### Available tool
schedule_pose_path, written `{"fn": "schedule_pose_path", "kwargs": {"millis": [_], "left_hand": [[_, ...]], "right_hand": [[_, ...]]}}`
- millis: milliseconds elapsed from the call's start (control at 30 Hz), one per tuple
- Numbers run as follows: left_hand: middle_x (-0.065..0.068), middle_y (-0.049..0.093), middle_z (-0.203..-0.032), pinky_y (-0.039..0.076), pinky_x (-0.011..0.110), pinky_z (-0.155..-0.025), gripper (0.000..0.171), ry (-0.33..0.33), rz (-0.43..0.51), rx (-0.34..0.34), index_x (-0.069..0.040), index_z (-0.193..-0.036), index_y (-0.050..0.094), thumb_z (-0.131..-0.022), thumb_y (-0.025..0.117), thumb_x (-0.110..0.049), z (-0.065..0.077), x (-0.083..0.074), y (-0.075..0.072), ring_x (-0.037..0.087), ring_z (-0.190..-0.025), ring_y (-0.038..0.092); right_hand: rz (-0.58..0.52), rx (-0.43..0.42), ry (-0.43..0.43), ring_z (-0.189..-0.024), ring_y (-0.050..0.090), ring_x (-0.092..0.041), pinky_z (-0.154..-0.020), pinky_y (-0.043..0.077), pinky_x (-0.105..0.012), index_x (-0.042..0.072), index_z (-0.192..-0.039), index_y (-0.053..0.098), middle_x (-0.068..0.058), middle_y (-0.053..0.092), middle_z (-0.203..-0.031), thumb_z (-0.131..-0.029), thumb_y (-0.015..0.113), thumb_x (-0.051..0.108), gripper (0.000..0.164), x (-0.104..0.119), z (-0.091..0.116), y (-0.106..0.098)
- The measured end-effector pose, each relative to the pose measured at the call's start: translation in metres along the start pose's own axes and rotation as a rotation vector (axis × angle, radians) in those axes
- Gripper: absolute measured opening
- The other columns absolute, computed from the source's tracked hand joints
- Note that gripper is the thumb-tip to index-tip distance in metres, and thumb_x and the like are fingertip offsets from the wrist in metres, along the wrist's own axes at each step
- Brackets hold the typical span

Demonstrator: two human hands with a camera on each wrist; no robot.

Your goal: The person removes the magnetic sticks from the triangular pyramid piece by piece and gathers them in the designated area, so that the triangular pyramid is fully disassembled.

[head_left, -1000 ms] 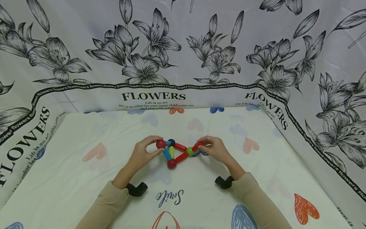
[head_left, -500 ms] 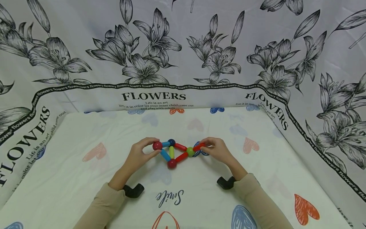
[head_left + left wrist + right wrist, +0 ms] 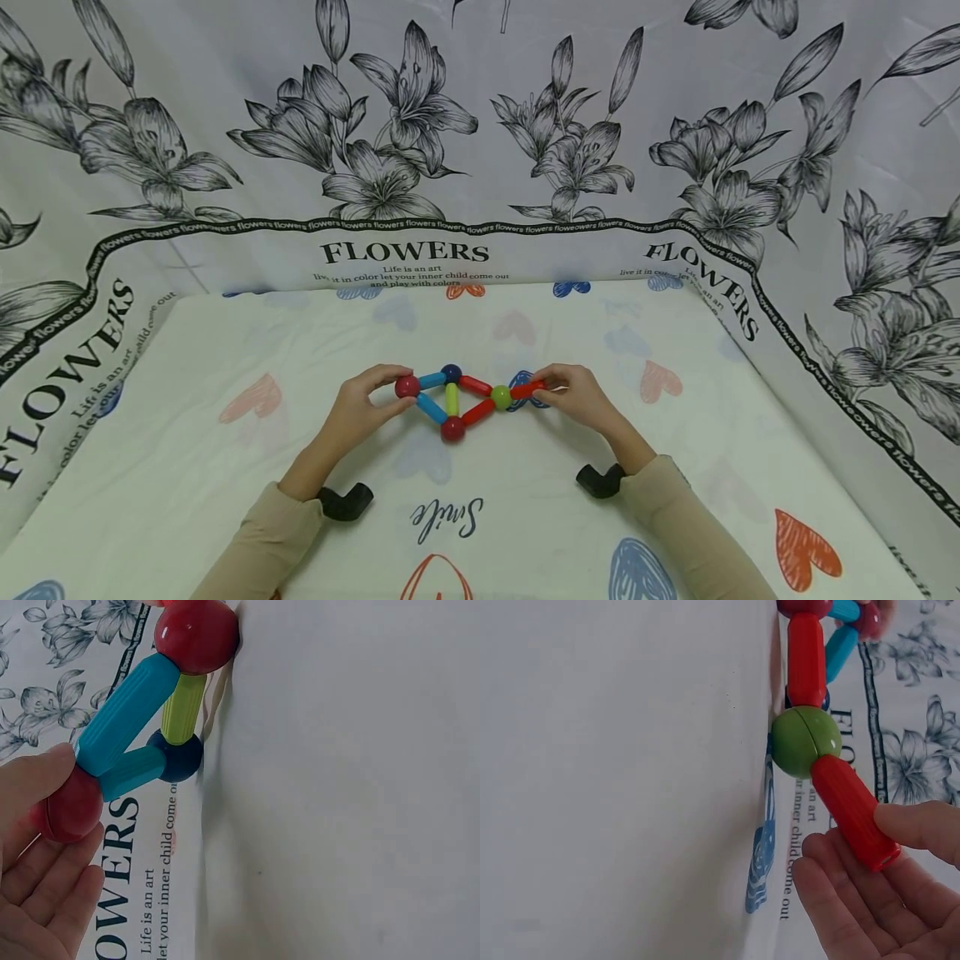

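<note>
A shape of magnetic rods and balls lies between the two hands. The left hand (image 3: 358, 408) pinches a red ball (image 3: 75, 806) at its left corner. From that ball two blue rods (image 3: 127, 712) run to a dark blue ball (image 3: 451, 373) and a second red ball (image 3: 453, 429). A yellow-green rod (image 3: 452, 400) joins those two. Two red rods (image 3: 477, 412) lead from them to a green ball (image 3: 806, 742). The right hand (image 3: 581, 398) pinches another red rod (image 3: 851, 806), whose inner end meets the green ball.
A white cloth (image 3: 525, 500) printed with hearts and the word Smile covers the table. Behind it hangs a flower-printed curtain (image 3: 480, 125). Black angled pieces (image 3: 347, 502) sit at both wrists, near the sleeves (image 3: 262, 533).
The left hand has moved left with the red ball, widening that end. The right hand has moved slightly right, and its red rod now points more outward from the green ball.
</note>
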State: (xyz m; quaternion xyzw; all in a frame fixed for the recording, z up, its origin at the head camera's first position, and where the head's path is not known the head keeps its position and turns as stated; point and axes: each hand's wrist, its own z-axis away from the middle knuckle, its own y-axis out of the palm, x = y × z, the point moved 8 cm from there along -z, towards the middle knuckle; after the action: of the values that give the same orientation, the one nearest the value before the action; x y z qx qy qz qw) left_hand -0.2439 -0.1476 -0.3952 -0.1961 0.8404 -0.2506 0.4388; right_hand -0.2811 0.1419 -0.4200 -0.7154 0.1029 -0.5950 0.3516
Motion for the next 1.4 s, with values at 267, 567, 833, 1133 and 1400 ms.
{"fn": "schedule_pose_path", "kwargs": {"millis": [267, 567, 833, 1133, 1400], "left_hand": [[0.013, 0.073, -0.105, 0.057, 0.045, -0.087, 0.041, -0.015, 0.0, 0.006, 0.0, -0.111, 0.067, -0.072, 0.081, -0.003, 0.003, 0.006, -0.001, 0.027, -0.096, 0.068], [0.012, 0.073, -0.105, 0.058, 0.04, -0.087, 0.041, -0.044, 0.002, 0.04, -0.002, -0.111, 0.067, -0.073, 0.081, -0.005, 0.007, 0.014, 0.001, 0.025, -0.097, 0.068], [0.015, 0.072, -0.108, 0.057, 0.043, -0.088, 0.039, -0.084, 0.049, 0.093, 0.003, -0.112, 0.067, -0.075, 0.079, -0.004, 0.008, 0.021, 0.004, 0.031, -0.099, 0.068], [0.017, 0.072, -0.108, 0.057, 0.042, -0.089, 0.038, -0.145, 0.028, 0.157, 0.003, -0.11, 0.068, -0.074, 0.079, -0.003, 0.011, 0.028, 0.008, 0.033, -0.1, 0.069], [0.019, 0.071, -0.109, 0.057, 0.042, -0.09, 0.036, -0.211, 0.011, 0.211, 0.003, -0.11, 0.068, -0.076, 0.078, -0.004, 0.013, 0.033, 0.011, 0.034, -0.101, 0.069]], "right_hand": [[-0.008, 0.017, 0.026, -0.098, 0.068, -0.032, -0.076, 0.06, -0.029, -0.002, -0.109, 0.068, -0.021, 0.07, -0.108, -0.088, 0.066, 0.008, 0.023, -0.008, -0.001, 0.0], [0.005, 0.027, 0.044, -0.09, 0.07, -0.028, -0.073, 0.054, -0.022, -0.002, -0.105, 0.07, -0.021, 0.073, -0.099, -0.086, 0.069, 0.007, 0.021, -0.011, -0.001, 0.0], [0.032, 0.062, 0.079, -0.087, 0.069, -0.025, -0.07, 0.05, -0.023, -0.002, -0.101, 0.07, -0.021, 0.073, -0.096, -0.084, 0.071, 0.006, 0.019, -0.014, -0.005, 0.003], [0.088, 0.089, 0.137, -0.08, 0.064, -0.015, -0.069, 0.049, -0.021, 0.0, -0.099, 0.072, -0.017, 0.074, -0.095, -0.083, 0.073, 0.009, 0.018, -0.022, -0.011, 0.003], [0.14, 0.112, 0.186, -0.076, 0.057, -0.013, -0.067, 0.046, -0.019, -0.001, -0.098, 0.073, -0.016, 0.073, -0.094, -0.08, 0.076, 0.007, 0.02, -0.021, -0.014, 0.005]]}}
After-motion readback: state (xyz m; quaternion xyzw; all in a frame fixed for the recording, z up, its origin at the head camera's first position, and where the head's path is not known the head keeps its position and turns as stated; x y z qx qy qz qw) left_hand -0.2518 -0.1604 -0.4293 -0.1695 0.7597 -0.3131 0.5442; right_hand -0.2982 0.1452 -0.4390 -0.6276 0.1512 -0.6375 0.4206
